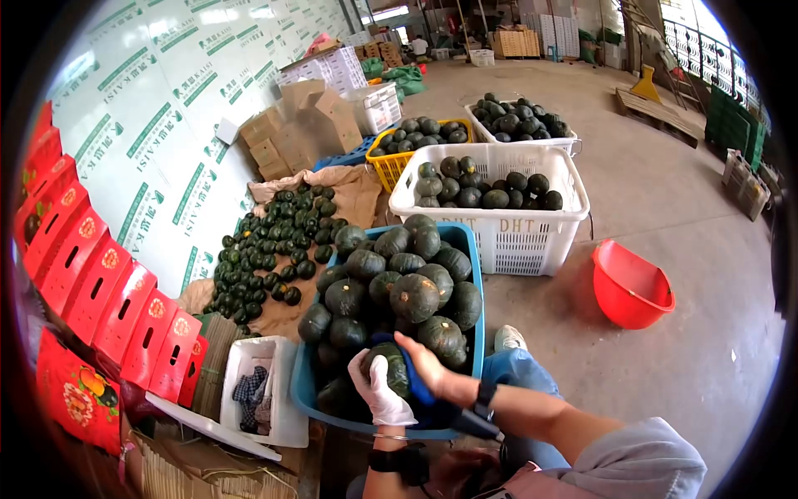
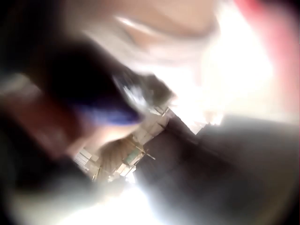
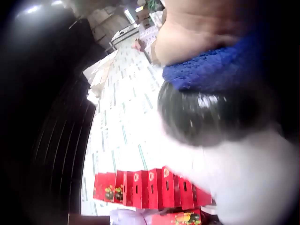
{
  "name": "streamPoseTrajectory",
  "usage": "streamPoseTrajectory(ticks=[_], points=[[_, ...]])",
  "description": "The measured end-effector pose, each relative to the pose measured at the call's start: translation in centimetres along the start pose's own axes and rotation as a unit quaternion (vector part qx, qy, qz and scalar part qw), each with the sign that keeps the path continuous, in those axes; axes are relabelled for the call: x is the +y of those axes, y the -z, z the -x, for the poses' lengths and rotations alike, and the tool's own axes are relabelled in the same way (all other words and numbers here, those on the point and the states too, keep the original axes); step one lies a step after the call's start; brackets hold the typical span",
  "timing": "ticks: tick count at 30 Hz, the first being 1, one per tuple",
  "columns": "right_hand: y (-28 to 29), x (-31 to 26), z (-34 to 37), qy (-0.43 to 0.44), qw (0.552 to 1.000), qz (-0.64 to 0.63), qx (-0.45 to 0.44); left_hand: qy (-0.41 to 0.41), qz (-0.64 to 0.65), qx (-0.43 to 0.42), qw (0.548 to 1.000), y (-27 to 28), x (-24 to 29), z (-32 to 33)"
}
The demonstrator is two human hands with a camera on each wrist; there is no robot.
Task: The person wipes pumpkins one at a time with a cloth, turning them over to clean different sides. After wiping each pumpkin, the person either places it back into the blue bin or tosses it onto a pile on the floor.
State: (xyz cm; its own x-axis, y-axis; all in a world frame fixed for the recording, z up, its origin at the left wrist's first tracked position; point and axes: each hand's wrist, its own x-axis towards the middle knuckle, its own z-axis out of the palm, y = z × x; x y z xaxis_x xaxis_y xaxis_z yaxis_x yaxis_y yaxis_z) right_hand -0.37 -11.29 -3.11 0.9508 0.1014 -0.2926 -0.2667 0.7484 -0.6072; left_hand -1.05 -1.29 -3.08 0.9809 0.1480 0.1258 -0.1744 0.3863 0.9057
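Observation:
A dark green squash [image 1: 394, 371] is held over the front of a blue crate [image 1: 301, 391]. My left hand [image 1: 384, 396], in a white glove, grips its near left side. Against the other side my right hand [image 1: 432, 371], bare, holds a blue cloth [image 1: 418, 384]. In the right wrist view the cloth [image 3: 201, 70] lies between the right palm and the shiny squash [image 3: 199, 117], with the white glove [image 3: 253, 173] below. The left wrist view is mostly blurred. More dark squashes [image 1: 414, 297] are heaped in the crate beyond my hands.
Small green squashes [image 1: 287, 237] lie on brown cloth at left. White crates [image 1: 515, 241] and a yellow crate [image 1: 391, 173] of squashes stand ahead. A red basin [image 1: 628, 291] sits at right. Red boxes [image 1: 125, 308] and a white foam box [image 1: 283, 366] are at left.

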Motion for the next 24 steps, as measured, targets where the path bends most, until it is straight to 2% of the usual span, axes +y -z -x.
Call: streamPoseTrajectory(ticks=[1, 2, 4, 6, 7, 8, 9, 10, 11, 12, 13, 14, 16, 17, 18, 19, 20, 21, 22, 24], points=[[-0.2, 1.8, 0.4, 0.206, 0.946, 0.245, 0.055, -0.046, -0.068, 0.014, 0.997, 0.2, -0.5, -0.8], [-0.3, 3.1, 0.8, 0.316, 0.878, 0.353, 0.074, -0.090, -0.125, 0.017, 0.988, 1.6, -2.6, -2.4], [-0.6, 3.9, 1.1, 0.368, 0.812, 0.446, 0.085, -0.140, -0.214, 0.013, 0.967, 2.8, -4.1, -3.2], [-0.5, 3.4, 0.7, 0.378, 0.824, 0.415, 0.070, -0.140, -0.217, -0.017, 0.966, 3.0, -3.4, -2.6], [-0.7, 2.6, 0.6, 0.289, 0.908, 0.301, 0.038, -0.141, -0.221, -0.022, 0.965, 1.8, -1.4, -1.4], [-0.8, 1.3, 0.3, 0.192, 0.965, 0.178, 0.006, -0.140, -0.225, -0.028, 0.964, 0.7, 0.6, -0.3], [-0.7, -0.1, 0.2, 0.018, 0.999, 0.041, -0.004, -0.105, -0.167, -0.046, 0.979, 0.4, 1.3, 0.1], [-0.3, -0.8, 0.3, 0.018, 0.999, 0.039, -0.004, -0.045, -0.084, -0.068, 0.993, -0.7, 3.3, 1.2], [0.1, -1.2, 0.3, -0.058, 0.992, -0.069, -0.086, -0.084, -0.079, -0.091, 0.989, -1.0, 3.2, 1.2], [-0.2, -1.4, 0.6, -0.131, 0.961, -0.179, -0.166, -0.122, -0.075, -0.114, 0.983, -1.0, 3.2, 1.1], [-0.7, -1.4, 0.9, -0.112, 0.952, -0.222, -0.179, -0.101, -0.052, -0.106, 0.988, -0.8, 3.0, 0.8], [-0.7, -1.5, 1.8, -0.121, 0.962, -0.207, -0.128, -0.091, -0.001, -0.102, 0.991, -0.5, 2.3, 0.2], [-1.4, -2.0, 2.3, -0.100, 0.977, -0.164, -0.092, -0.129, -0.079, -0.139, 0.979, 0.0, 2.5, -0.6], [-1.7, -2.6, 3.2, -0.090, 0.985, -0.137, -0.057, -0.277, -0.242, -0.157, 0.917, 1.5, 2.1, -2.6], [-1.2, -2.9, 2.7, -0.087, 0.985, -0.137, -0.059, -0.322, -0.330, -0.157, 0.874, 2.2, 3.2, -3.2], [-0.7, -3.1, 1.9, 0.014, 0.999, -0.008, -0.049, -0.197, -0.290, -0.174, 0.920, 1.8, 4.3, -3.0], [-0.4, -3.0, 1.2, 0.115, 0.986, 0.119, -0.037, -0.067, -0.247, -0.188, 0.948, 1.6, 5.8, -2.4], [-0.9, -3.4, 1.1, 0.188, 0.950, 0.241, -0.060, 0.059, -0.169, -0.181, 0.967, -0.4, 8.3, -0.8], [-1.4, -3.3, 0.8, 0.207, 0.944, 0.250, -0.060, 0.050, -0.112, -0.134, 0.983, 0.2, 5.7, -1.0], [-0.9, -2.6, -0.2, 0.186, 0.967, 0.173, -0.031, 0.103, -0.066, -0.120, 0.985, 0.0, 6.2, -0.4]])
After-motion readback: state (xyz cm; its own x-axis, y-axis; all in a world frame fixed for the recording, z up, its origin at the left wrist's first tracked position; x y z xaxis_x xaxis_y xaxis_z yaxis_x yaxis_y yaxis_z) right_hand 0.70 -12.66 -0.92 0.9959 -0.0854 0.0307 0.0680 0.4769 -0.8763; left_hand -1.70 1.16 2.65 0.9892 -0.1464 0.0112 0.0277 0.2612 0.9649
